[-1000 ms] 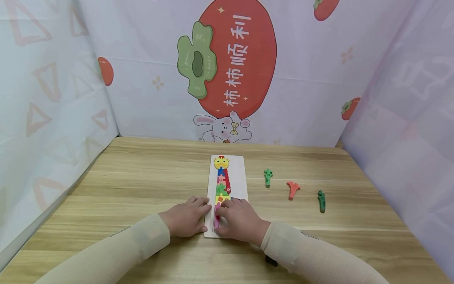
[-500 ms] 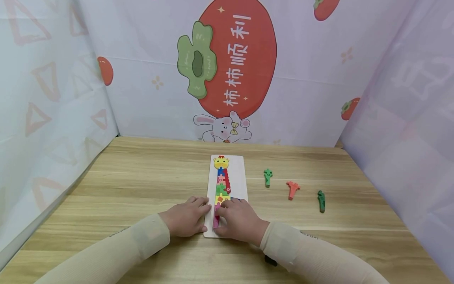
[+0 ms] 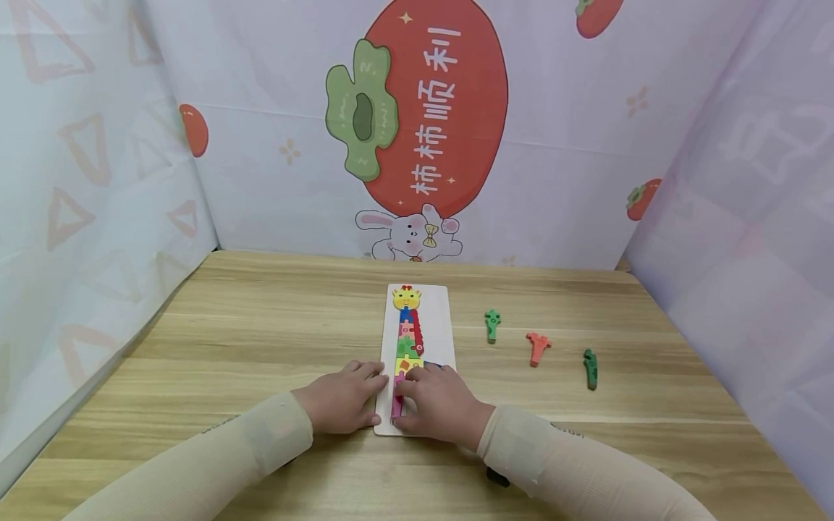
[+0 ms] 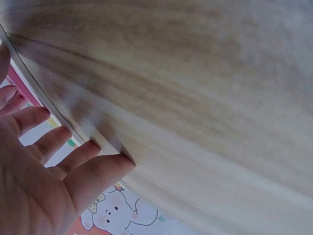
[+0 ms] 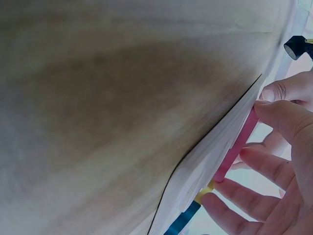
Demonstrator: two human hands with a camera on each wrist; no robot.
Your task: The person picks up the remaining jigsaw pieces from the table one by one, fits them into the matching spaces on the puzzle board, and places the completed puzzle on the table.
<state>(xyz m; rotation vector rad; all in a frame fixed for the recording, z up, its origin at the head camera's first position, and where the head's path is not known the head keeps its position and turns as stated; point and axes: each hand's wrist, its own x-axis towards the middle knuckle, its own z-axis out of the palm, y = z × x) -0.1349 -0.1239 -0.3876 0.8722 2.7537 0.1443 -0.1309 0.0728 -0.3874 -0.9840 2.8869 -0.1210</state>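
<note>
A: Item one: what are we holding, and where?

B: We are pinching the magenta piece (image 5: pixel 237 142) in our right hand (image 3: pixel 439 401), thumb at one end, fingers towards the other. It is lying at the near end of the white board (image 3: pixel 438 311), below the yellow piece (image 3: pixel 405 365).

A: Item two, the left hand (image 3: pixel 342 398)?

B: It is gripping nothing; we are resting its spread fingers along the board's left edge (as a brace, we suppose).

A: Handling notes?

B: We are doing best, in our judgement, by keeping the board steady, lining up the joint first, then pressing evenly so the neighbouring pieces are not lifting.

A: Items three to five, loose?

B: We are counting a green piece (image 3: pixel 492 325), an orange piece (image 3: pixel 538 349) and a dark green piece (image 3: pixel 591 369), all lying apart on the surface (image 3: pixel 260 318), right of the board.

A: Inscriptions?

B: We are reading 柿柿顺利 up the printed persimmon (image 3: pixel 478 130), and seemingly a 4 on the red piece (image 3: pixel 418 329). The right sleeve (image 3: pixel 586 463) is bearing dark lettering, too small to read. We are finding no legible brand.
</note>
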